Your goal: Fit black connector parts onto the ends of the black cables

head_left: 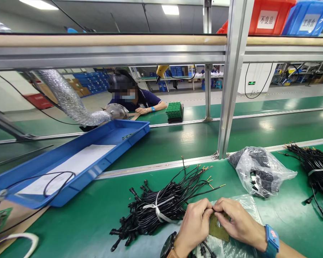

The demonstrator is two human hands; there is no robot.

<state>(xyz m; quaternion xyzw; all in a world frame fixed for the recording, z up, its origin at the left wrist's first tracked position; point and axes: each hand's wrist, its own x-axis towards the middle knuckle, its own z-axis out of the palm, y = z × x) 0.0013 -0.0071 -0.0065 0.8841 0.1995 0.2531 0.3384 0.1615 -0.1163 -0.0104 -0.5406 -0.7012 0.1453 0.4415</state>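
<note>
My left hand (194,223), with a dark watch on its wrist, and my right hand (238,221), with a blue wrist band, meet at the fingertips. Both are closed in a pinch around something small and dark that I cannot make out. Just under the fingers lies a flat olive-brown piece (219,229), partly covered by them. It rests on a clear plastic bag (249,206). Left of my hands is a bundle of black cables (161,204) tied with a white strip, with bare copper-coloured ends and black connectors. A few more black connectors (206,249) show below my hands.
A bag of black parts (261,172) and another cable bundle (319,166) lie to the right. A long blue tray (123,152) holds paper. An aluminium post (230,89) rises ahead. A co-worker (134,95) leans by a foil duct (67,93) and green stack (174,110).
</note>
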